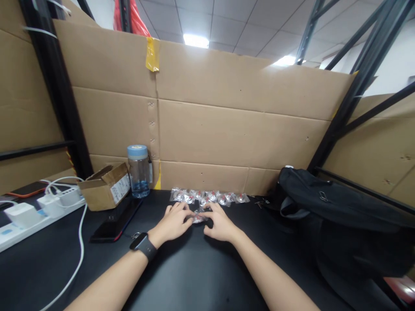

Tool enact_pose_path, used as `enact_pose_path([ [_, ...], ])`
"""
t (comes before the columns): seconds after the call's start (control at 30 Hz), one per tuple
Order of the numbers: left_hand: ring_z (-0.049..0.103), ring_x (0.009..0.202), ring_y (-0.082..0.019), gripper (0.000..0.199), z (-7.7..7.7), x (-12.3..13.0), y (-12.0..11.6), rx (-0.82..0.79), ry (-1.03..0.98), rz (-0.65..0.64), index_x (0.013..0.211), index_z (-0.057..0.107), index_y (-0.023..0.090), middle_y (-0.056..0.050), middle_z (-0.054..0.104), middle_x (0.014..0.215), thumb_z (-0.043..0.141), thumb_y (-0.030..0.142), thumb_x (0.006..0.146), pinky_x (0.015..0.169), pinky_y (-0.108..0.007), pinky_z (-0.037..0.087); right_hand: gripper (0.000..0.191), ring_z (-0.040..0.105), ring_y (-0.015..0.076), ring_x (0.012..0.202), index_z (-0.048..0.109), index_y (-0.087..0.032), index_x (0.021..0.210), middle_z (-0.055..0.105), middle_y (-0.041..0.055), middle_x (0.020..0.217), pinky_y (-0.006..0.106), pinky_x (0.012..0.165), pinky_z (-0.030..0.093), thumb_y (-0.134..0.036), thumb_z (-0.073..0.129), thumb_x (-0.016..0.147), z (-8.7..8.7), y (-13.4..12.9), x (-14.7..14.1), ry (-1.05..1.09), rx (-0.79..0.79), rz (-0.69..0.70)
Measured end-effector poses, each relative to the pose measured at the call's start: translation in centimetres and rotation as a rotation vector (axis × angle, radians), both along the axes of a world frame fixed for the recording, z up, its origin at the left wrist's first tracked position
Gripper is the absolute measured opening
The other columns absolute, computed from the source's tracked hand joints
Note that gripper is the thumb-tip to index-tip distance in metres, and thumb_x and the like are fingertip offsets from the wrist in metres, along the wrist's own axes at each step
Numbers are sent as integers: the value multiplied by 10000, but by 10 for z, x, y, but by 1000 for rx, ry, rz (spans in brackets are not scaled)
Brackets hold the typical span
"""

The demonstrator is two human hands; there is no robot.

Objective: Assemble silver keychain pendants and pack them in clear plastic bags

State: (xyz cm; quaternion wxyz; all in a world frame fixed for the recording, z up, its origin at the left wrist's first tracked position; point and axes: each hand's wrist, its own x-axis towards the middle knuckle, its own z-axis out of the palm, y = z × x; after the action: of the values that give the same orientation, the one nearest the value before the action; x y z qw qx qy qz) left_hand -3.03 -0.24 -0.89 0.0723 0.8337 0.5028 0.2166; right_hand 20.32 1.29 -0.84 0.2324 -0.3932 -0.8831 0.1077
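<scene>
Between my two hands lies a small clear plastic packet (198, 218) with something red and silvery inside; its contents are too small to name. My left hand (175, 221), with a dark watch (143, 246) on its wrist, has its fingers curled on the packet's left side. From the other side, the fingertips of my right hand (220, 222) grip the same packet. Just beyond the fingers, several similar packets (210, 196) form a loose row along the back of the black table (201, 272). My fingers partly cover the nearest ones.
A water bottle (138, 172), an open cardboard box (105, 190) and a dark phone (116, 220) stand or lie to the left. Beyond them is a power strip (42, 220) with white cables. A black bag (340, 211) fills the right side. Cardboard panels (240, 129) wall off the back.
</scene>
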Motion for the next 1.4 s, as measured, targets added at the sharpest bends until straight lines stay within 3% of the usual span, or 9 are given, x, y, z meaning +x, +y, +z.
enact_pose_path([
  [0.13, 388, 1369, -361, 322, -4, 0, 0, 53, 29, 15, 1078, 730, 281, -95, 522, 1439, 677, 493, 842, 1061, -526, 298, 330, 344, 333, 1408, 740, -314, 1155, 458, 43, 1547, 530, 1117, 276, -209, 693, 846, 2, 0, 0, -32, 42, -52],
  [0.3, 464, 1280, -298, 201, -10, 4, 6, 27, -51, 53, 975, 750, 273, -55, 637, 1280, 574, 363, 937, 1018, -484, 344, 218, 617, 247, 1100, 703, -267, 1136, 731, 51, 1155, 470, 1030, 352, -271, 555, 976, 4, -1, -2, 64, -68, -49],
  [0.57, 493, 1223, -279, 169, -7, 10, 1, -103, -94, -67, 983, 740, 318, -17, 666, 1205, 595, 383, 928, 1040, -496, 327, 287, 692, 210, 910, 705, -233, 1110, 761, 24, 985, 309, 862, 472, -286, 731, 829, 17, 22, 43, 68, -351, 11],
  [0.73, 473, 1248, -284, 175, -6, 7, -3, -101, -57, -104, 1053, 701, 314, -28, 647, 1225, 626, 334, 896, 1052, -493, 318, 338, 639, 295, 1083, 667, -283, 1212, 731, 61, 1124, 446, 948, 418, -291, 647, 875, 21, 45, 111, -190, -274, -470],
  [0.87, 522, 1194, -265, 208, -4, 6, -4, -112, -51, -140, 1089, 686, 303, -36, 633, 1221, 609, 324, 897, 1037, -452, 365, 418, 530, 357, 1235, 563, -314, 1374, 611, 115, 1329, 549, 960, 379, -278, 492, 963, 8, 56, 128, -174, -170, -625],
  [1.0, 603, 1046, -220, 188, -2, 2, -1, -101, -84, -175, 1047, 693, 255, -45, 661, 1097, 602, 297, 889, 957, -350, 445, 523, 521, 319, 1180, 556, -332, 1399, 551, 114, 1295, 471, 940, 418, -245, 605, 885, -6, 65, 127, -116, 14, -717],
  [1.2, 615, 1092, -231, 251, 3, -11, 1, -64, -31, -102, 1107, 691, 243, -60, 647, 1148, 611, 288, 873, 1004, -333, 467, 443, 588, 273, 1175, 668, -162, 1253, 633, 145, 1249, 372, 1021, 435, -152, 632, 812, 8, 48, 98, 39, 90, -399],
  [1.33, 650, 1084, -263, 334, 12, -3, -13, -57, 114, -47, 1206, 670, 225, -102, 644, 1209, 553, 252, 894, 990, -377, 504, 312, 705, 221, 720, 771, -174, 828, 753, 71, 756, 316, 756, 526, -241, 487, 938, 35, 11, 52, 22, -172, -163],
  [1.4, 659, 1091, -308, 398, 15, 8, -28, -31, 249, -12, 1244, 666, 201, -147, 658, 1222, 471, 169, 897, 973, -449, 516, 330, 713, 228, 752, 775, -177, 826, 763, 79, 783, 321, 780, 524, -252, 477, 947, 43, -8, 36, 3, -99, -143],
])
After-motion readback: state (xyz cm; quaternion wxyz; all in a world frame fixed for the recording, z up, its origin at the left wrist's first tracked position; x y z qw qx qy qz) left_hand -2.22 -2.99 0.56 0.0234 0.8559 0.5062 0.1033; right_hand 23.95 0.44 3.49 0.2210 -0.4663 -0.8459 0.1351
